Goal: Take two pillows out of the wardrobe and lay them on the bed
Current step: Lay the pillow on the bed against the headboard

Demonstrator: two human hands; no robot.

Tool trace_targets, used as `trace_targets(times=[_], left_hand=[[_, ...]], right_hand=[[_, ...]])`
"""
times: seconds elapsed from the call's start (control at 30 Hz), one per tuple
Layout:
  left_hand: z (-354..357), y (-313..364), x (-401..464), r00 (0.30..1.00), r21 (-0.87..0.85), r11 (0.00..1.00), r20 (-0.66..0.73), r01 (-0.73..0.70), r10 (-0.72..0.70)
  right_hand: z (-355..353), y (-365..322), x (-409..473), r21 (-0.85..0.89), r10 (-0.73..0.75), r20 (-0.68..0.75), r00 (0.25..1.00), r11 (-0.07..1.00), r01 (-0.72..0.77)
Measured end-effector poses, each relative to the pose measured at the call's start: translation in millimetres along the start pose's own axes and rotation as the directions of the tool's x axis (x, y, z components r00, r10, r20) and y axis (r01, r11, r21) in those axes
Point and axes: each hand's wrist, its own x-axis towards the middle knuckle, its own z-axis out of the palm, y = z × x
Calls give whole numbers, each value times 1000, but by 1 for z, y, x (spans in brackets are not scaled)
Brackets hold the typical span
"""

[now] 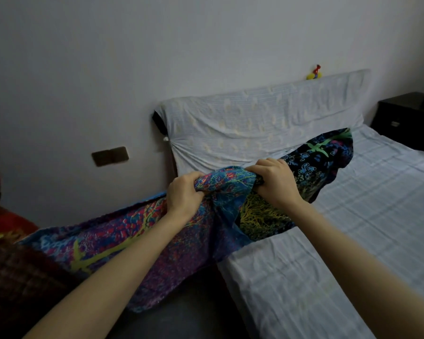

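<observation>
Left hand (184, 192) and right hand (274, 182) bunching soft coral-print pillow (228, 189), over pale checked bed (353, 216)

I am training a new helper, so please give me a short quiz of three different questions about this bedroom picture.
1. True or false: both hands grip the colourful patterned fabric.
2. What stands right of the bed? A) a dark nightstand B) a white chair C) a lamp
3. Fill in: a small yellow and red toy sits on top of the covered ____.

Key
1. True: left hand and right hand clutch it.
2. A, the nightstand.
3. headboard.
</observation>
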Motion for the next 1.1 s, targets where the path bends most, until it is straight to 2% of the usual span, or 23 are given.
trace_targets(times=[0.17,0.5,0.77,0.83,0.97,1.1], left_hand=[[35,-18,68,999,-31,999,-23,-44,43],[125,-27,226,992,-12,992,-29,-125,124],[197,-5,336,985,-38,984,-31,-172,171],[220,1,360,970,-32,970,-38,-240,239],[269,16,394,896,14,896,-33,-443,443],[320,24,431,869,-25,871,-89,-491,487]], right_hand=[[39,36,53,64,116,-32,993,991,-113],[108,155,165,88,157,-52,986,984,-153],[141,254,237,135,186,-159,970,977,-165],[151,282,248,129,209,-181,961,974,-187],[172,335,261,163,302,-261,917,950,-267],[198,384,276,186,345,-344,873,937,-297]])
